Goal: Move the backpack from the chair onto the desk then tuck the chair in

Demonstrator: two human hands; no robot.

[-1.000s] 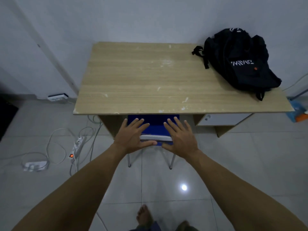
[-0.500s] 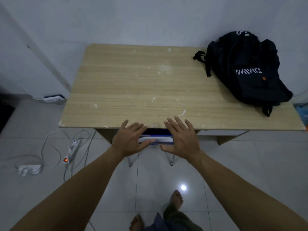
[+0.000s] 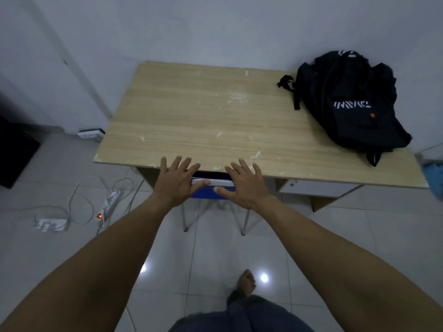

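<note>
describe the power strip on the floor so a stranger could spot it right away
Start at the wooden desk and look down at the tiled floor to its left. Among the loose white cables there lies a long white power strip, angled toward the desk leg. Its glowing red switch at the near end sets it apart from the flat white adapter further left.

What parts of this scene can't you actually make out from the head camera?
- Chair seat: hidden under the desk in the head view; only its back edge and legs show.
- Palms of the left hand and right hand: turned away, so contact with the chair is unclear.
- Backpack lettering: too blurred to read.
- Blue object: cut off by the right edge.
</note>
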